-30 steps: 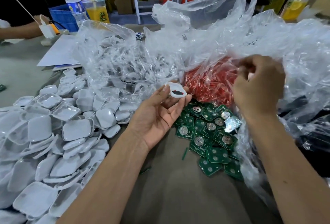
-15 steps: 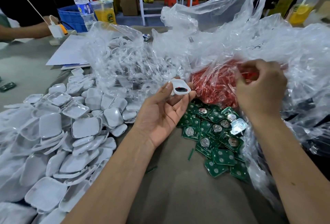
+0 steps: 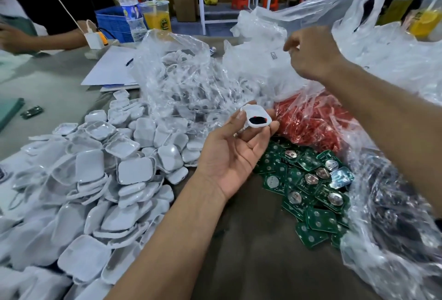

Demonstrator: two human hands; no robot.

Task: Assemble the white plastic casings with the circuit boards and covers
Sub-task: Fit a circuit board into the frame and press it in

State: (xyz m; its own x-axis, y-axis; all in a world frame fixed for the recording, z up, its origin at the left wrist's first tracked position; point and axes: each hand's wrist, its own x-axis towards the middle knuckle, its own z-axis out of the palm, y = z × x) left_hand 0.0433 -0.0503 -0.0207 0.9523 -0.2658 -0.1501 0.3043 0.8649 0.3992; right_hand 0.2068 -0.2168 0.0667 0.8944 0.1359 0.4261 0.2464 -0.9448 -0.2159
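My left hand [image 3: 233, 156] is palm up in the middle of the view and holds a white plastic casing [image 3: 256, 117] at its fingertips; a black and red part shows inside it. My right hand [image 3: 311, 54] is raised over the clear bags, fingers pinched together; whether it holds anything I cannot tell. A heap of white casings [image 3: 95, 180] covers the table's left side. Green circuit boards [image 3: 308, 187] with round metal discs lie to the right of my left hand. Red parts [image 3: 311, 122] fill a clear bag behind the boards.
Crumpled clear plastic bags [image 3: 186, 79] stand behind and to the right. At the back left sit papers [image 3: 107, 67], a water bottle [image 3: 130, 17], a cup of orange drink [image 3: 157, 16] and a blue crate [image 3: 111, 22]. Another person's arm [image 3: 47, 36] rests at far left.
My right hand has lifted out of the bag of red parts, up and back over the clear bags. The left hand still holds the casing.
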